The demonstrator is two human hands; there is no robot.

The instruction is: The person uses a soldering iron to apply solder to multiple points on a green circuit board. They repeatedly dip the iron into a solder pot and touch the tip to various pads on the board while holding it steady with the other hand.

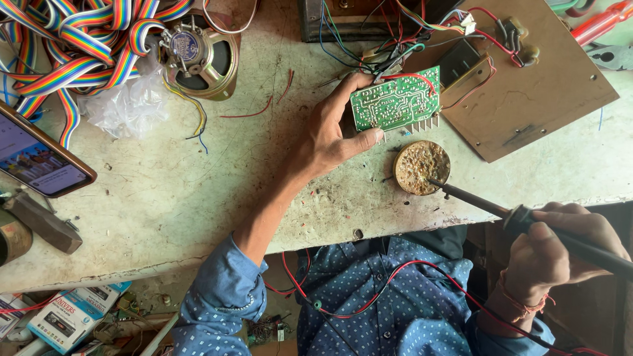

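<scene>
My left hand grips a green circuit board by its left edge, solder side up, with coloured wires running from it to the back. My right hand holds a black soldering iron. The iron's tip rests in a round tin of brownish flux, which sits on the worn bench just below the board.
A brown board with mounted parts lies at the back right. A loudspeaker, rainbow ribbon cable and crumpled plastic sit at the back left. A lit phone is at the left edge. Red-handled tools lie far right.
</scene>
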